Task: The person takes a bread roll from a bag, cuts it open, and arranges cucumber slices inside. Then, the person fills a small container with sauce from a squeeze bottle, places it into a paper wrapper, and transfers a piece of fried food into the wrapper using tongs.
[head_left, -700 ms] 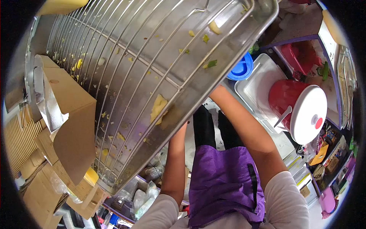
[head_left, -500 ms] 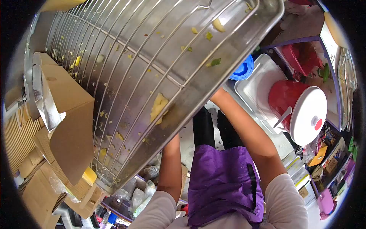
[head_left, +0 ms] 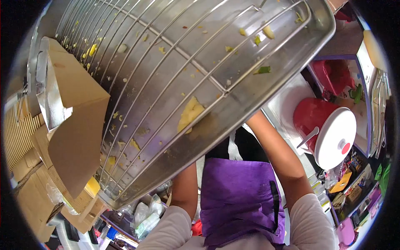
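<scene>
A large metal tray [head_left: 266, 93] is tilted across the upper part of the view. Over it lies a wire rack [head_left: 187, 60], with yellow and green food scraps on and under the wires, among them a larger yellow piece [head_left: 191, 113]. Both my forearms reach up beneath the tray's near edge, and the tray hides both hands and all fingers. The right forearm meets the edge right of centre, the left one further left and lower. A purple apron covers my front.
Cardboard [head_left: 79, 108] and stacked brown containers [head_left: 18, 133] stand at the left. On the right are a red bucket with a white lid [head_left: 336, 139] and a red basket [head_left: 331, 77] on a shelf. Plastic bags [head_left: 148, 214] lie below the tray.
The tray and rack have shifted to the right, now covering the blue lid seen earlier. Both forearms still reach beneath the edge, the right one slightly further right.
</scene>
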`<state>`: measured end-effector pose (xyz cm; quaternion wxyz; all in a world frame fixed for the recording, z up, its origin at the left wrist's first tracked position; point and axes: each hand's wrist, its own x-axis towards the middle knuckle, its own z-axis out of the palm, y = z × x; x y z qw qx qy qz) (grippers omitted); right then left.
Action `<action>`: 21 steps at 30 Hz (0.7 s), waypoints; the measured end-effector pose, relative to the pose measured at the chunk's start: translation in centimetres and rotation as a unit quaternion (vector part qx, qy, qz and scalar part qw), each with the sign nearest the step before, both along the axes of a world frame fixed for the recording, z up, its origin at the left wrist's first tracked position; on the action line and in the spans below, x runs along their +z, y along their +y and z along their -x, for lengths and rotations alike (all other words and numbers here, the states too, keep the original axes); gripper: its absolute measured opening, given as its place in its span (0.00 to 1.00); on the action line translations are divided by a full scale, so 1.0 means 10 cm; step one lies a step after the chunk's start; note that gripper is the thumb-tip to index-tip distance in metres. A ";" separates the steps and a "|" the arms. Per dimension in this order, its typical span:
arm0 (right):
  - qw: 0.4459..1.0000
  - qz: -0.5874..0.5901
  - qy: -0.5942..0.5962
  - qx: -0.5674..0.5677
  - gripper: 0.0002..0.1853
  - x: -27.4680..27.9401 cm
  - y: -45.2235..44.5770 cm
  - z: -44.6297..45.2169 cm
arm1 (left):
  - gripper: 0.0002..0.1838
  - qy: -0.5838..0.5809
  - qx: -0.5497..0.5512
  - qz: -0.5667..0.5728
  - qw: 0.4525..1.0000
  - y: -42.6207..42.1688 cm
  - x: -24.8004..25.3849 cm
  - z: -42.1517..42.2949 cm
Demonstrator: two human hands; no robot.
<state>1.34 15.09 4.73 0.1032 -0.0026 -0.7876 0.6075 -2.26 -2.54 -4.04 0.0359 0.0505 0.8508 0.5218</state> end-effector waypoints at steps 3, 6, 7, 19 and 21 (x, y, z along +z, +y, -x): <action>0.987 -0.117 0.105 -0.037 0.13 -0.07 0.01 0.01 | 0.11 0.040 0.004 0.064 0.997 0.10 0.00 0.00; 0.973 -0.184 0.141 -0.005 0.12 -0.03 0.09 0.10 | 0.10 0.090 -0.002 0.070 0.993 0.05 -0.23 0.10; 0.972 -0.193 0.134 0.017 0.12 -0.06 0.10 0.14 | 0.10 0.096 -0.006 0.077 0.992 0.06 -0.21 0.12; 0.977 -0.155 0.089 -0.119 0.11 -0.40 -0.32 0.05 | 0.10 0.077 -0.009 -0.196 0.978 0.21 -0.31 0.10; 0.975 -0.155 0.093 -0.130 0.11 -0.48 -0.36 0.08 | 0.09 0.123 -0.046 -0.154 0.979 0.16 -0.27 0.10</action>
